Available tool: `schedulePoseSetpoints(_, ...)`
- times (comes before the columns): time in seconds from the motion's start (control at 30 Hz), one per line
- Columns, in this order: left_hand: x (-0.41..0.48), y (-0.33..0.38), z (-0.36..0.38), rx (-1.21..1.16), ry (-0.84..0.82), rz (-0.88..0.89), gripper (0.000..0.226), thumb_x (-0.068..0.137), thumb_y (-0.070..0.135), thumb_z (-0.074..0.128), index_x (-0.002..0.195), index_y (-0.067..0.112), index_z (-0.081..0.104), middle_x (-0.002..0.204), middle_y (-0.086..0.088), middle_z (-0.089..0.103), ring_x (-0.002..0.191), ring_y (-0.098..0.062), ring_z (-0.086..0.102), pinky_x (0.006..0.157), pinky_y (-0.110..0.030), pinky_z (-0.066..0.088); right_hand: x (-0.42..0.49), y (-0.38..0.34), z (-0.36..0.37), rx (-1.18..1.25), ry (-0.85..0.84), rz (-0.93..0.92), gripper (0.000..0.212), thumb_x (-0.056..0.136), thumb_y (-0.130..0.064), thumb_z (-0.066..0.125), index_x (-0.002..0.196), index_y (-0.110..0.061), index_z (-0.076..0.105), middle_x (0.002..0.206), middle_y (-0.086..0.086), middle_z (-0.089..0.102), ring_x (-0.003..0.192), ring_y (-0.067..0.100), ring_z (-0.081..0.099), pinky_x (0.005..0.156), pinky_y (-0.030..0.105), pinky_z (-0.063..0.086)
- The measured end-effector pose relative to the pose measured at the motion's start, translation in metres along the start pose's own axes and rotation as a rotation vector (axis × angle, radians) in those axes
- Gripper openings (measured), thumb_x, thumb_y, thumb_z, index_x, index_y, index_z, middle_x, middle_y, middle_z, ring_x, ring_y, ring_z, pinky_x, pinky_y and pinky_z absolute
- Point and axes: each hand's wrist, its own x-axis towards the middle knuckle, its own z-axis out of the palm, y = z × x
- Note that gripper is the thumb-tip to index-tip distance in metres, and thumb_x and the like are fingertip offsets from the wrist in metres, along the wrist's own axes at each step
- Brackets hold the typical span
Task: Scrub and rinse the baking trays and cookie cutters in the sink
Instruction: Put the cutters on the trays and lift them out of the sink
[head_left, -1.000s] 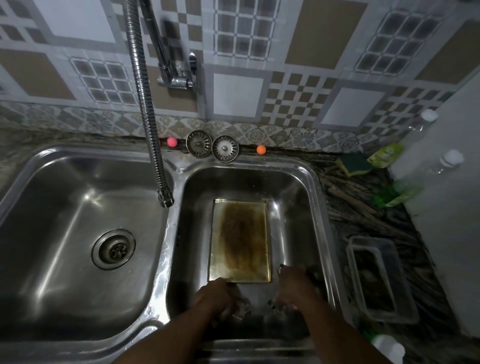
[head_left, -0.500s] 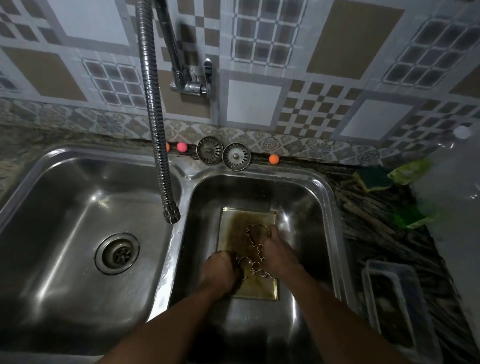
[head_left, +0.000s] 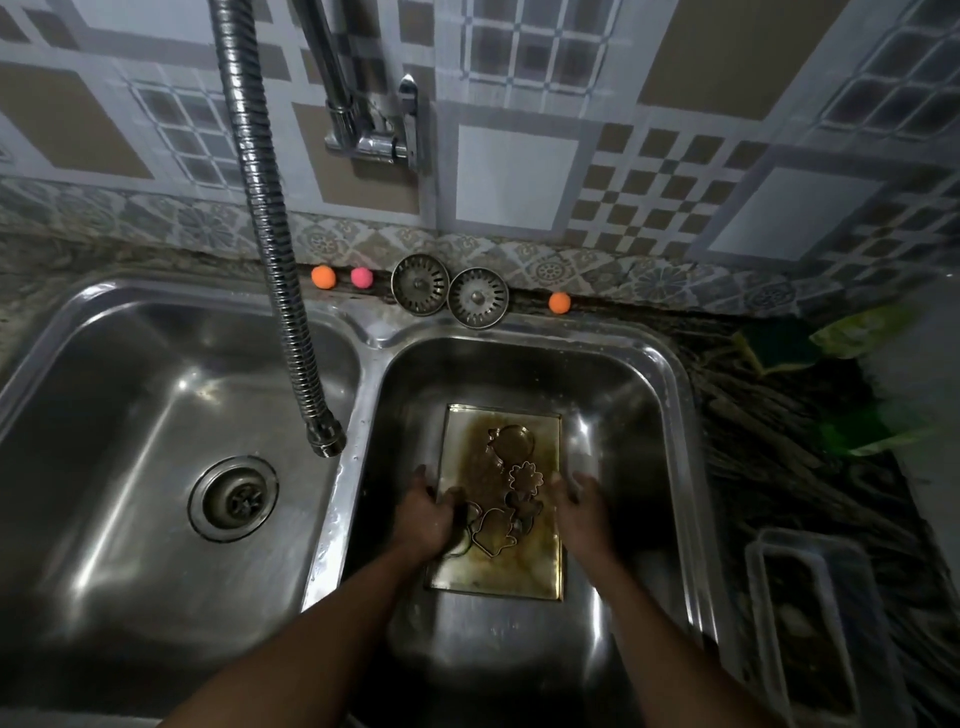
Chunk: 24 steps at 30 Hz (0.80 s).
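A stained, brownish baking tray (head_left: 524, 571) lies flat in the right sink basin (head_left: 670, 374). Several metal cookie cutters rest on it: a round one (head_left: 512, 441), a flower-shaped one (head_left: 525, 475) and a cluster of others (head_left: 496, 530) nearer me. My left hand (head_left: 428, 517) is at the tray's left edge, with its thumb on the tray and its fingers curled over the rim. Just off the tray's right edge, my right hand (head_left: 584, 506) hovers with loosely spread fingers and holds nothing.
A flexible tap hose (head_left: 322, 441) hangs over the divider beside the left basin, with its drain (head_left: 232, 496). Two strainers (head_left: 448, 291) and small coloured balls line the back ledge. A sponge (head_left: 779, 345), a blurred green bottle (head_left: 872, 431) and a clear plastic box (head_left: 810, 623) occupy the right counter.
The cookie cutters now lie spread on the tray. My hands have let go of them and moved apart to the tray's left and right edges.
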Motion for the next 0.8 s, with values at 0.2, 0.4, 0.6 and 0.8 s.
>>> schedulePoseSetpoints(0.2,-0.001,-0.018,0.007,0.089,-0.064,0.110,0.135,0.048,0.068,0.085,0.152,0.046,0.002,0.154,-0.001,0.030,0.141,-0.023,0.032,0.107,-0.032,0.038,-0.005,0.015,0.009,-0.152,-0.134,-0.036,0.093,0.076,-0.081,0.046,0.152,-0.038,0.014,0.159,-0.006,0.023,0.143,0.021,0.030,0.113,0.044,0.027)
schedulePoseSetpoints(0.4,0.007,-0.033,0.014,0.156,-0.080,0.092,0.171,0.020,0.053,0.096,0.155,0.028,-0.005,0.160,-0.005,0.020,0.147,-0.023,0.017,0.117,-0.036,0.027,0.006,0.023,0.022,-0.034,-0.040,0.068,0.097,0.048,-0.089,0.063,0.125,-0.030,0.053,0.123,-0.004,0.060,0.113,0.019,0.058,0.090,0.034,0.048)
schedulePoseSetpoints(0.6,0.010,-0.044,0.020,-0.007,-0.028,0.294,0.146,0.013,0.051,0.097,0.142,0.049,0.031,0.124,0.004,0.049,0.112,-0.020,0.058,0.087,-0.041,0.057,-0.001,0.029,0.026,0.029,0.046,0.052,0.103,0.043,-0.077,0.080,0.129,-0.030,0.046,0.127,-0.005,0.056,0.116,0.018,0.057,0.096,0.041,0.051)
schedulePoseSetpoints(0.8,-0.004,-0.021,0.014,-0.058,-0.007,0.369,0.137,0.033,0.054,0.095,0.150,0.042,0.025,0.129,0.009,0.033,0.124,-0.004,0.030,0.102,-0.022,0.032,-0.023,0.001,0.013,-0.017,0.097,0.044,0.117,0.059,-0.083,0.065,0.151,-0.027,0.020,0.158,0.006,0.021,0.143,0.031,0.028,0.111,0.052,0.033)
